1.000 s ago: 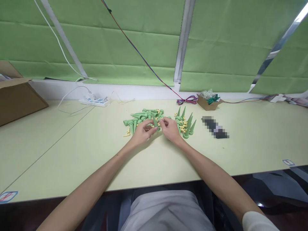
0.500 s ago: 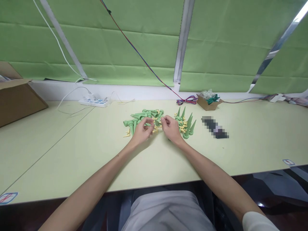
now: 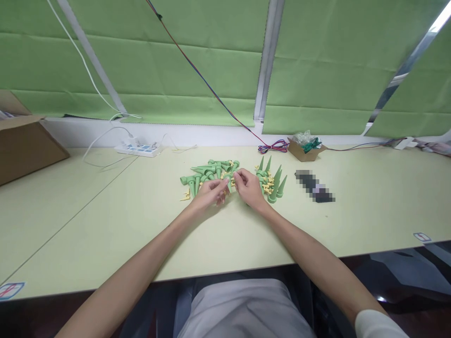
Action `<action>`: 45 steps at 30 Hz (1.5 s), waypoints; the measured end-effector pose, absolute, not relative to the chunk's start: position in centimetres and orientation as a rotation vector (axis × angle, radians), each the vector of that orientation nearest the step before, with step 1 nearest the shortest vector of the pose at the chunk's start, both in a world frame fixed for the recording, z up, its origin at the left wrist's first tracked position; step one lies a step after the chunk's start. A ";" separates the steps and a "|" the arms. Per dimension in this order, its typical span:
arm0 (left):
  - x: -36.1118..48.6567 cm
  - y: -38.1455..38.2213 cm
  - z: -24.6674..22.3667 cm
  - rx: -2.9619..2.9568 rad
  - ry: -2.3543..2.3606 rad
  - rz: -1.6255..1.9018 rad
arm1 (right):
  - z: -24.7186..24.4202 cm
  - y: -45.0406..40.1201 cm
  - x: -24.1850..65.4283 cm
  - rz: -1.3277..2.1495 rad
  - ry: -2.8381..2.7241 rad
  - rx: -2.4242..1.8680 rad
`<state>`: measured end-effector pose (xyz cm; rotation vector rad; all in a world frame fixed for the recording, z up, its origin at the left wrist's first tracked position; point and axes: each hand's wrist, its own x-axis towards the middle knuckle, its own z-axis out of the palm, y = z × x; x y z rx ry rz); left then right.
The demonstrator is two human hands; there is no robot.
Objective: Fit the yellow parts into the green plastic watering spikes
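Between my two hands is a green plant watering spike (image 3: pixel 229 185), its tip turned downward. My left hand (image 3: pixel 210 193) pinches it from the left, thumb against its side, with the other fingers curled beneath. Closed at the spike's right side is my right hand (image 3: pixel 249 188), its fingertips at the wide upper end. Behind my left hand lies a heap of green spikes (image 3: pixel 210 172) mixed with small yellow valve pieces. One yellow valve (image 3: pixel 185 196) rests left of the heap. Beside my right hand, several green spikes (image 3: pixel 276 185) stand point up near a cluster of yellow valves (image 3: pixel 268 183).
A small cardboard box (image 3: pixel 303 154) with plastic wrap stands behind on the right, beside coiled wire (image 3: pixel 273 147). Further right lies a blurred dark object (image 3: pixel 314 187). A white power strip (image 3: pixel 138 149) and a large cardboard box (image 3: pixel 28 145) are on the left.
My left hand has moved in and closed on the spike; its fingers were apart from it before. The spike has turned from pointing sideways to pointing down. My right hand has barely moved.
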<state>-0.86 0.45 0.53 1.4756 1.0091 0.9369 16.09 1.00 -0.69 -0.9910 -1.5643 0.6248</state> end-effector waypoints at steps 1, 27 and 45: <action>-0.9 0.4 0.6 1.513 1.005 0.945 | -0.7 1.0 16.1 0.619 -1.564 -0.994; -0.8 0.7 -0.3 1.974 1.242 1.233 | -0.7 1.0 16.0 0.570 -1.609 -1.071; -0.2 0.7 -0.2 1.329 0.977 1.007 | -0.2 0.2 15.9 0.593 -1.627 -0.986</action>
